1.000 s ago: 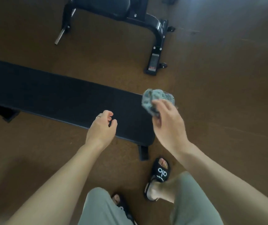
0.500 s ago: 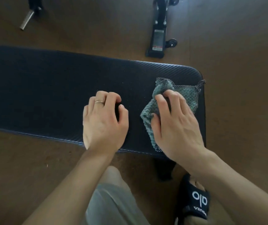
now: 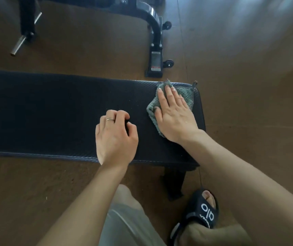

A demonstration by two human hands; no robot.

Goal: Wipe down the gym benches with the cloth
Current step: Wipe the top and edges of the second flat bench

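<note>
brown gym floor (image 3: 248, 103), black padded bench (image 3: 53, 112) running left-right. green cloth (image 3: 186, 94) flat at bench's right end. right hand (image 3: 174, 114) pressed on cloth, fingers straight, spread. left hand (image 3: 115, 137) resting on pad beside, fingers curled under, holding nothing.
</note>
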